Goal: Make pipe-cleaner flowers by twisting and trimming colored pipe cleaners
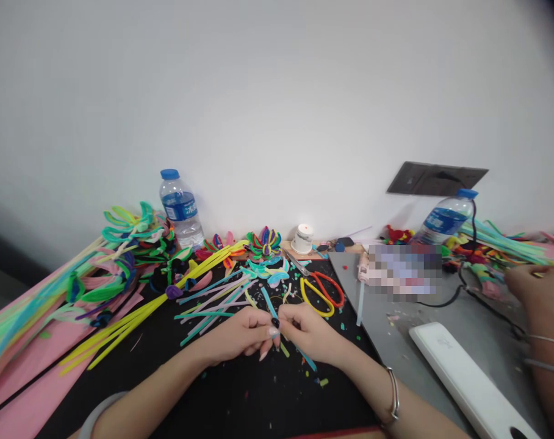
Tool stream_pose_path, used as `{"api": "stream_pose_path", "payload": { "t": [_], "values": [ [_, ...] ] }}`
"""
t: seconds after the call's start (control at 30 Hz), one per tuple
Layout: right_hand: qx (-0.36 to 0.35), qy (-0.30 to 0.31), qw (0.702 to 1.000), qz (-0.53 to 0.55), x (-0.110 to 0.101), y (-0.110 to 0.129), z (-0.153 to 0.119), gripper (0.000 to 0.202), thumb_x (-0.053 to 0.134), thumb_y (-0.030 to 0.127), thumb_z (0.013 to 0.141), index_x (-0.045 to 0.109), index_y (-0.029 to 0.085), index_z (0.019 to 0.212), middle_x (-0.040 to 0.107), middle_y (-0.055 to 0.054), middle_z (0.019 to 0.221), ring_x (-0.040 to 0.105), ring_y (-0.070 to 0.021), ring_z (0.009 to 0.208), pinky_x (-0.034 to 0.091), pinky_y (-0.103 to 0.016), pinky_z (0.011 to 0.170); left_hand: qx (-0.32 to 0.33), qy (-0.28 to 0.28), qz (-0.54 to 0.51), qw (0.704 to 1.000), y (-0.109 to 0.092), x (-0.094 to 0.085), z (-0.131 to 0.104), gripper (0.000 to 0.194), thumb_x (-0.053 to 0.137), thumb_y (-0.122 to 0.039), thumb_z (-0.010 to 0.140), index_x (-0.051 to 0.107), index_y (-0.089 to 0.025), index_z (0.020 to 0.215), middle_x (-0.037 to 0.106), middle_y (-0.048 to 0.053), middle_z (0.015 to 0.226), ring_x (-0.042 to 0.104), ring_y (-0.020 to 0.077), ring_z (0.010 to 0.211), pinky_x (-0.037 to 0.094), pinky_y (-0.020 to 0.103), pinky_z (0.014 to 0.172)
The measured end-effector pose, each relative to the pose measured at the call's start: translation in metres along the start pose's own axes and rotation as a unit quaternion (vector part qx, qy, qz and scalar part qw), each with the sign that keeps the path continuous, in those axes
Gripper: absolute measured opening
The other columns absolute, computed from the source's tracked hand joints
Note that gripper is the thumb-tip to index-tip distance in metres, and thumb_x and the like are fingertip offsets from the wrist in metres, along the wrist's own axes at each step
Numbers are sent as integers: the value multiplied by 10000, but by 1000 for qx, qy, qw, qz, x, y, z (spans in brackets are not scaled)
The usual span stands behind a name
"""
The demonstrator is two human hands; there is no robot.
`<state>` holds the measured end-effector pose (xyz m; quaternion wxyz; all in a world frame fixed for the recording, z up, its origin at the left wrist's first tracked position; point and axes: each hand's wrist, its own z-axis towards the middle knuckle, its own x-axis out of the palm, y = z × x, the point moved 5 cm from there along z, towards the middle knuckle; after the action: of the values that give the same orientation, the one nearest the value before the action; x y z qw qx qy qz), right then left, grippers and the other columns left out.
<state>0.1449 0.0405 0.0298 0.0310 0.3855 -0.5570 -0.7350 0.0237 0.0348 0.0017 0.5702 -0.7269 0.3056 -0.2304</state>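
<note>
My left hand and my right hand meet above the black mat, fingertips pinched together. Between them is a small black piece. A light blue pipe cleaner sticks up behind the fingers, and a blue length shows below my right hand. How the black piece and the blue strip are joined is hidden by the fingers. Cut purple and teal pipe cleaners lie just beyond my left hand. Scissors with yellow and red handles rest past my right hand.
Yellow pipe cleaners and fuzzy flowers fill the left side. Water bottles stand at left and lean at right. A white roll is at the back. A white device lies right, near another person's hand.
</note>
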Motion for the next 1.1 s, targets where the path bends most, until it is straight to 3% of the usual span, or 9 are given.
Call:
{"api": "stream_pose_path", "payload": {
  "t": [0.13,0.23,0.33,0.5,0.57,0.67,0.73,0.87,1.1],
  "values": [
    [39,-70,995,65,-3,-2,0,284,447,231,819,390,183,545,358,58,525,329,-88,510,266,-205,487,84,-85,121,985,-15,-1,-1,339,448,-354,878,562,-157,626,512,-26,518,401,98,472,304,208,500],
    [74,-108,980,152,0,-8,0,323,469,295,808,349,198,525,317,66,493,280,-83,469,238,-213,458,177,-146,267,936,-27,2,-6,367,397,-260,899,525,-177,566,515,-4,558,470,134,560,342,242,610],
    [113,-122,960,224,4,-18,-1,346,490,325,808,338,206,522,281,78,457,230,-75,419,197,-218,421,213,-165,325,906,-31,4,-10,315,385,-211,891,550,-185,624,541,13,622,480,150,598,337,249,619],
    [58,-121,968,214,-12,-19,2,231,470,355,859,505,183,709,407,52,552,325,-81,450,258,-199,423,126,-153,176,964,-20,-8,-5,345,419,-315,889,530,-170,596,516,-13,543,445,114,512,322,229,554],
    [-6,-153,979,131,-25,-11,0,158,548,260,819,561,196,963,554,-22,832,470,-106,616,359,-197,501,72,-124,69,987,-12,-12,-1,311,442,-392,867,561,-161,697,502,-34,527,313,78,409,221,214,437],
    [-68,-82,994,37,-26,1,-1,342,618,210,779,564,236,1116,534,-86,1173,540,-162,867,403,-193,522,44,-97,-17,994,-6,-13,1,334,496,-462,829,565,-149,737,499,-46,520,251,56,379,141,211,402],
    [-101,-57,993,-4,-23,6,-2,283,632,208,787,602,228,1068,584,-79,1119,556,-164,873,411,-194,536,40,-82,-27,995,-5,-11,1,361,516,-473,818,552,-142,680,493,-45,504,267,50,381,147,210,402],
    [-158,-88,981,-68,-21,7,-5,59,570,199,849,624,191,872,628,-33,793,559,-132,715,420,-221,627,47,-53,-26,997,-3,-6,1,381,516,-472,820,544,-134,647,476,-47,492,292,50,387,163,201,398],
    [-154,-58,974,-154,-15,12,-7,162,462,155,873,501,176,717,492,6,670,452,-116,619,346,-218,582,67,-65,60,994,-7,-4,0,305,466,-338,865,559,-136,657,493,-42,511,363,70,438,254,189,444]
  ]
}}
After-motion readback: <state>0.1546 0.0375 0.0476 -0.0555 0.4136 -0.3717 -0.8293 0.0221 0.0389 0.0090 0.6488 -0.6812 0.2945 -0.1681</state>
